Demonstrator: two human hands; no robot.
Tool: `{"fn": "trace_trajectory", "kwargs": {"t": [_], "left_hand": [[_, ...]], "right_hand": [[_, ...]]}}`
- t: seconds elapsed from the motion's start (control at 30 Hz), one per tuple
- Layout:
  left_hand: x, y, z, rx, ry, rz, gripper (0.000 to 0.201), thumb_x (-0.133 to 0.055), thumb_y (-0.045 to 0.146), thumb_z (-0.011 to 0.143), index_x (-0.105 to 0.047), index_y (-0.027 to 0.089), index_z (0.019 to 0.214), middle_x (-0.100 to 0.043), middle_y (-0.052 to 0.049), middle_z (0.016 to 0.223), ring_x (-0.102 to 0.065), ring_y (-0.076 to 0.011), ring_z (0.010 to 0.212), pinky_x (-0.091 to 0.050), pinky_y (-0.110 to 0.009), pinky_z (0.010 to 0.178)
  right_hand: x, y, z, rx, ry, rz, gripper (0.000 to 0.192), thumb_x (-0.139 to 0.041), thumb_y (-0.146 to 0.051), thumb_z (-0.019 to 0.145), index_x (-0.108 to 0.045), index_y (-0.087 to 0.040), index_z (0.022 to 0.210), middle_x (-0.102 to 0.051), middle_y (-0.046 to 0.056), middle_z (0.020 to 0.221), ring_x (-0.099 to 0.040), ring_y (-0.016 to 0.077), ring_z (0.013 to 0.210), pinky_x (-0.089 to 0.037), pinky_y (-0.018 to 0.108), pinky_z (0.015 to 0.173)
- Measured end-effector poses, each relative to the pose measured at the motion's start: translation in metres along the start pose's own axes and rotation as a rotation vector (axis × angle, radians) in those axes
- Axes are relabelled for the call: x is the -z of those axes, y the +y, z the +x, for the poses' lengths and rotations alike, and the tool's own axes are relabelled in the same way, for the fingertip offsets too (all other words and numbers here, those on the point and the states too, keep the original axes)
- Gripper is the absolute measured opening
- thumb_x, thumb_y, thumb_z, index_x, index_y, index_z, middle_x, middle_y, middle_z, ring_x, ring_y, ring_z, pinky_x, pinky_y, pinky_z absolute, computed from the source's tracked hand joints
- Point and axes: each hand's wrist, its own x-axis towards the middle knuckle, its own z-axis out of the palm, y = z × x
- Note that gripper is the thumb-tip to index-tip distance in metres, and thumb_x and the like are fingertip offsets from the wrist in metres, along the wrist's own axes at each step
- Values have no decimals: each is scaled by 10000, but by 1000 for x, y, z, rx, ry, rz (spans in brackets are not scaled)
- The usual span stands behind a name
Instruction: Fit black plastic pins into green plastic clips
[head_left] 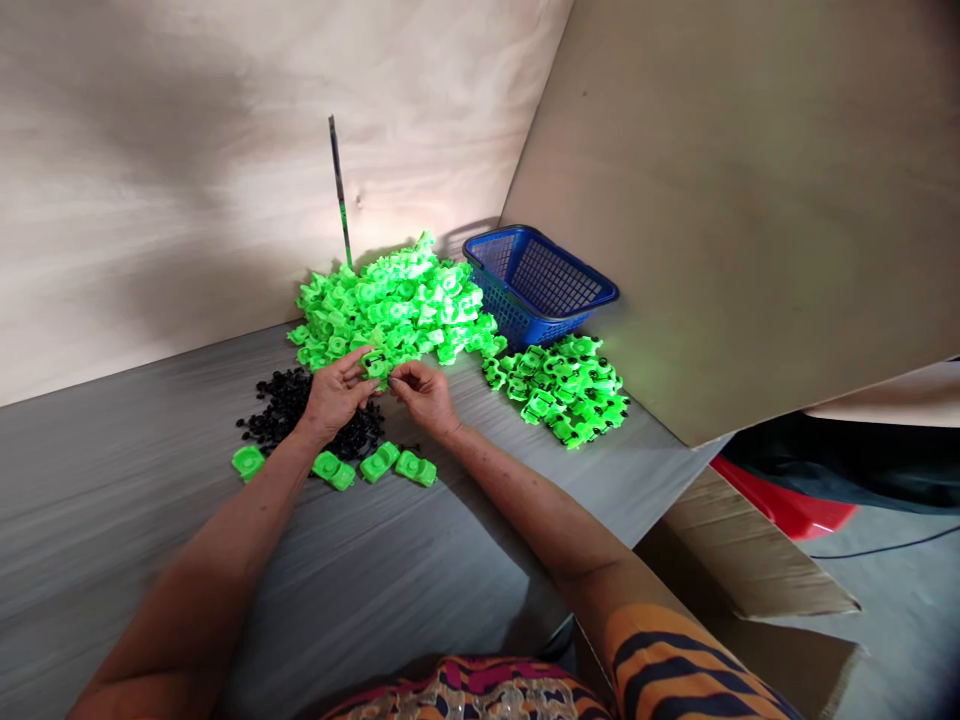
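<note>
We've got left hand and right hand fingers pinched on one green part, mid-desk, black bits just beside, blue basket near far edge.

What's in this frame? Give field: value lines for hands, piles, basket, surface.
left hand: pinching a green part
right hand: fingertips at the same part
big pile: green parts, behind the hands
small pile: green parts with black bits, right of the hands
black pile: under the left hand
loose parts: four, near the wrists
basket: blue
table: grey
</note>
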Motion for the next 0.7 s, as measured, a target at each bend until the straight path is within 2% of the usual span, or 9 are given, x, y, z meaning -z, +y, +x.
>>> {"fn": "trace_trajectory", "kwargs": {"t": [0.07,0.17,0.3,0.7], "left_hand": [[0,-1,0,-13,16,10,633,-870,235,536,-748,135,1149,-573,78,569,-485,-69,431,-466,-222,485],[-1,-3,1,-24,39,24,663,-875,253,519,-739,128,1156,-637,39,622,-544,-98,469,-433,-212,455],[-2,-3,2,-38,37,38,651,-870,269,532,-740,133,1156,-721,-17,742,-612,-131,537,-490,-239,499],[-7,-5,0,-79,64,18,622,-868,264,535,-736,127,1128,-721,-4,728,-609,-120,524,-535,-249,530]], "right_hand": [[-1,-1,0,-30,-4,30,325,-734,-511,761,-591,-219,750,-568,-33,622,-514,117,582,-450,253,554],[-3,-1,0,-68,-19,85,382,-753,-565,738,-586,-222,757,-586,-31,616,-539,123,576,-482,269,570],[-5,-2,0,-61,-12,123,417,-752,-600,721,-577,-223,759,-590,-30,622,-555,127,584,-501,280,590],[-10,-2,-7,28,71,-11,265,-626,-465,836,-525,-233,759,-542,-33,664,-559,127,623,-480,268,611]]}}
